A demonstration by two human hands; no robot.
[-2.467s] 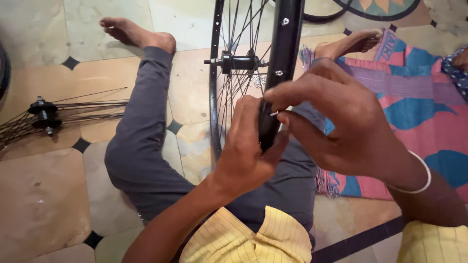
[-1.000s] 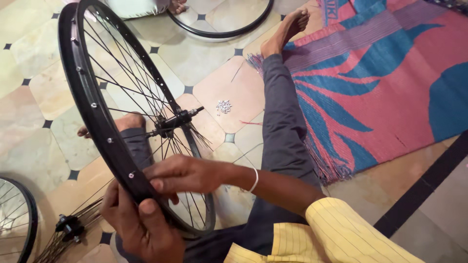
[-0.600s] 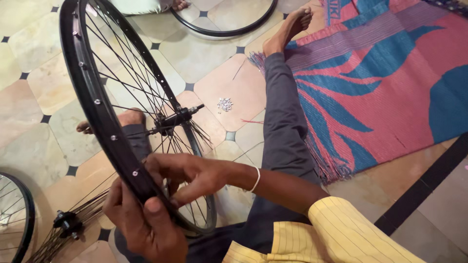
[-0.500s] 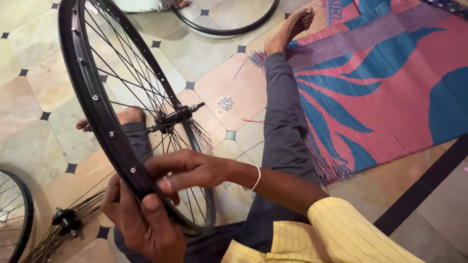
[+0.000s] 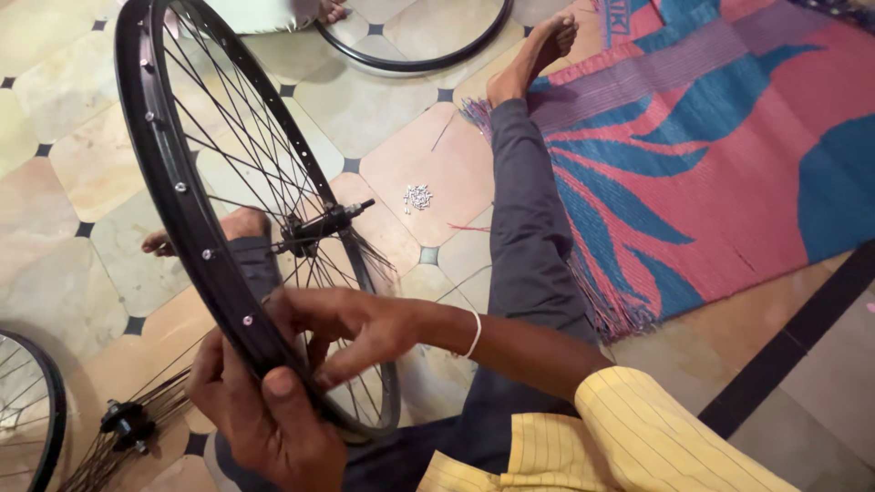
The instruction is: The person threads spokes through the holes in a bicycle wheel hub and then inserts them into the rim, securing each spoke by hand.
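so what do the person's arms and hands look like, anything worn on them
Both hands are bare, with no gloves. The right hand has a thin white bangle at the wrist, and that forearm is bare up to a yellow sleeve with fine dark pinstripes, pushed up near the elbow. The left hand shows no ring or band; its forearm is out of view.

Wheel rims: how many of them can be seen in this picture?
3. One black rim is gripped by the left hand. A second lies on the floor at top centre. A third is cut off at the left edge. More may be out of view.
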